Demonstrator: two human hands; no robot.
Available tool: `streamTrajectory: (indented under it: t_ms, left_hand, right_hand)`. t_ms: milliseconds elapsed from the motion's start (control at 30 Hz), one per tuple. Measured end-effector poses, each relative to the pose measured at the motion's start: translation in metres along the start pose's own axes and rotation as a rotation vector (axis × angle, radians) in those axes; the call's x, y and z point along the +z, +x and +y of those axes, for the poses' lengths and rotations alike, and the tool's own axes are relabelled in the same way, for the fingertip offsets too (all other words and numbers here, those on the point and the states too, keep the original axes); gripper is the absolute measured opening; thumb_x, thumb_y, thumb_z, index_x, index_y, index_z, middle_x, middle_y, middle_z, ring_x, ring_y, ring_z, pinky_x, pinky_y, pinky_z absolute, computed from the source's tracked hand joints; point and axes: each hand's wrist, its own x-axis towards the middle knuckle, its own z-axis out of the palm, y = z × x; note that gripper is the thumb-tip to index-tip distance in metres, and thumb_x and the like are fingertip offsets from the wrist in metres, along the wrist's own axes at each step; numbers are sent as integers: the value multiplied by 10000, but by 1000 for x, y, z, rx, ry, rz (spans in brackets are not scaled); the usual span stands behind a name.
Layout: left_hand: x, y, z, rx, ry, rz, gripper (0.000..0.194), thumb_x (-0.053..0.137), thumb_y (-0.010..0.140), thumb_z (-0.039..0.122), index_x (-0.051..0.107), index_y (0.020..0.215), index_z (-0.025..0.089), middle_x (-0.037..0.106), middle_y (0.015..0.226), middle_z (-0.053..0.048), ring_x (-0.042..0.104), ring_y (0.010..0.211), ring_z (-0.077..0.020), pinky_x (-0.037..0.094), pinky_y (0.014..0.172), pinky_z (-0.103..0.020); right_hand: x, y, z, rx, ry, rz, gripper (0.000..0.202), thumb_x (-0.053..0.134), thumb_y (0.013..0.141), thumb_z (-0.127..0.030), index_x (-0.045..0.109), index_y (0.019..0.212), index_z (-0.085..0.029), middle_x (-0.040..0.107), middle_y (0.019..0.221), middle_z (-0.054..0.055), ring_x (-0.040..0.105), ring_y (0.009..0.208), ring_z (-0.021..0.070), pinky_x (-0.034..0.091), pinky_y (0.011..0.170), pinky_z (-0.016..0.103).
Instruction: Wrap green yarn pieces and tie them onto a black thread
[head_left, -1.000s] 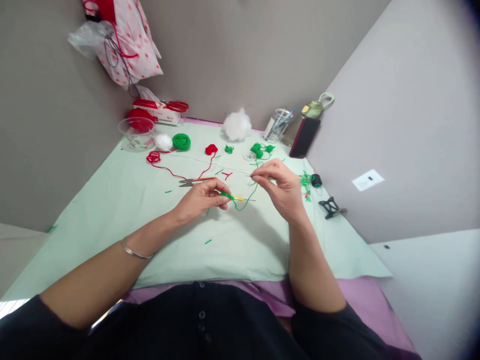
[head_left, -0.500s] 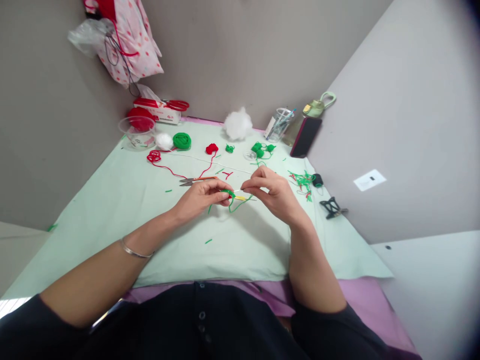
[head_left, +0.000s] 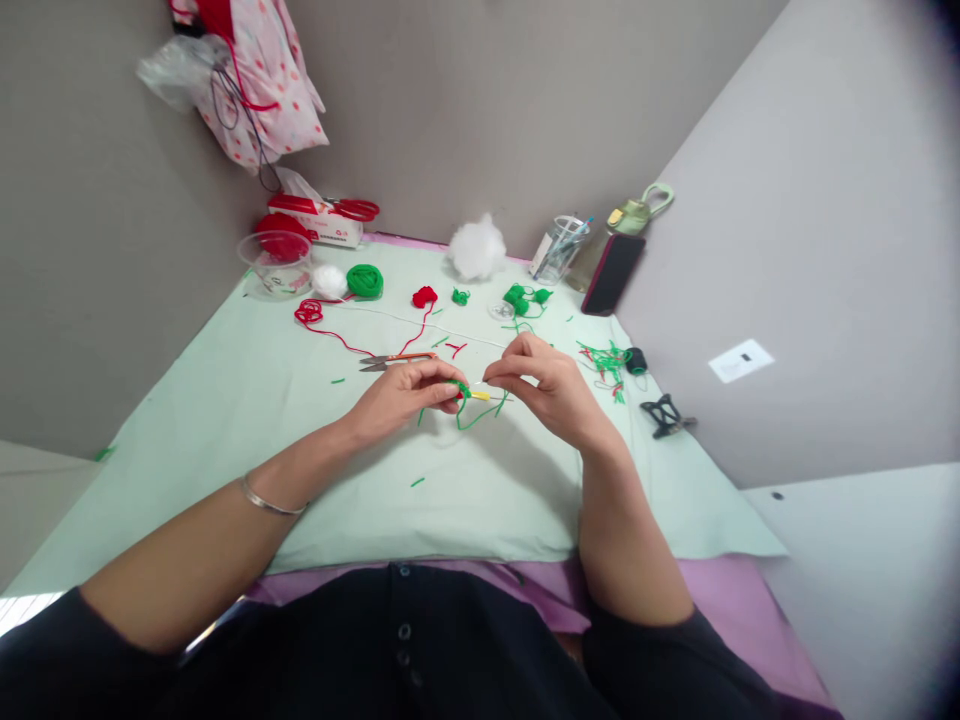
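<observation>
My left hand (head_left: 420, 388) is closed, its thumb and fingers pinching a small green and red crocheted piece (head_left: 463, 389) that they largely hide. A green yarn tail hangs from the piece in a loop. Just to the right, my right hand (head_left: 536, 368) is closed in a pinch, with a thin, pale needle-like thing (head_left: 480, 381) sticking out of its fingertips toward the piece. Below the gap between my hands lies a crochet hook with a yellow handle (head_left: 480, 396). Orange-handled thread snips (head_left: 397, 361) lie behind my left hand.
Behind are a red yarn bundle (head_left: 424, 296), green yarn ball (head_left: 365, 281), white yarn ball (head_left: 328, 282), stuffing (head_left: 478, 248) and green crocheted pieces (head_left: 517, 297). A phone (head_left: 613, 275) leans against a bottle at right. A plastic tub (head_left: 274, 270) stands left, before a tissue box (head_left: 330, 228).
The pale line that reached from my right fingertips to the crocheted piece now shows only as a short tip, apart from it. Both hands have stayed almost in place.
</observation>
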Motion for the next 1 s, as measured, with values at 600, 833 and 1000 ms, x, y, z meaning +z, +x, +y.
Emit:
streamTrajectory:
  t_ms: [600, 833, 1000]
  left_hand:
    - [2, -3, 8, -26, -40, -167, 195, 606, 897, 353, 631, 954, 167, 632, 847, -23, 644, 806, -149, 495, 818, -313]
    - [3, -4, 11, -38, -42, -180, 204, 603, 905, 352, 633, 966, 160, 635, 823, -23, 644, 786, -148, 498, 791, -298]
    - [1, -2, 9, -45, -87, -130, 218, 643, 876, 353, 631, 957, 151, 632, 873, -17, 656, 767, -136, 515, 798, -306]
  right_hand:
    - [-1, -2, 3, -20, 101, -30, 151, 569, 946, -222, 716, 943, -260, 564, 869, 23, 569, 816, 145, 458, 752, 308]
    - [0, -1, 0, -32, 127, -41, 147, 572, 946, -244, 718, 935, -256, 557, 850, 23, 560, 797, 142, 459, 726, 296]
    - [8, 1, -3, -22, 164, 20, 114, 601, 924, -202, 711, 930, -233, 581, 845, 23, 569, 791, 136, 462, 716, 281]
